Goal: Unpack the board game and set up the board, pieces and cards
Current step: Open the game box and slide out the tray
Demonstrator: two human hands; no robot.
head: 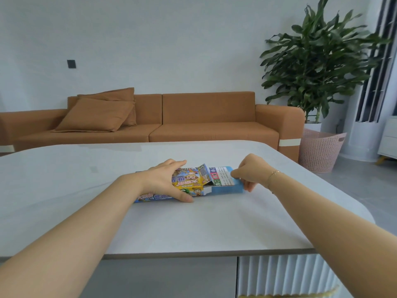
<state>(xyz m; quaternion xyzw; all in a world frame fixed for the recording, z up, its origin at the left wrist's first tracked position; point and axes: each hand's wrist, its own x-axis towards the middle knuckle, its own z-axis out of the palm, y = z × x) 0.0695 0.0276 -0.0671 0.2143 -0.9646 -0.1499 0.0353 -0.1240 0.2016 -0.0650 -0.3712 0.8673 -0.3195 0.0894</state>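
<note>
Head view: the only camera, looking forward and down across a white table [193, 229] toward a brown sofa [163, 119].
Game box: the colourful game box [191, 182] lies flat on the table, about mid-depth, its right-hand end flap [204, 172] open and lifted.
Contents: a blue inner pack [223, 183] sticks partway out of that open end — whether it is the folded board or a tray I cannot tell, as the print is too small.
Left hand: the left hand [165, 181] lies over the box with fingers spread and fairly straight, thumb along the near edge, pressing it down rather than gripping.
Right hand: the right hand [247, 174] has its fingers curled, pinching the outer end of the blue inner pack.
Risk: if the pack jams on the flap, a harder pull could tear the card or drag the whole box along, the left hand only pressing; loose pieces inside might spill out at the end.
Edges and room: the table's rounded right corner [363, 214] is near the pulling hand, so pieces could roll off there — bare surface lies to the left and toward the near edge for laying things out.
</note>
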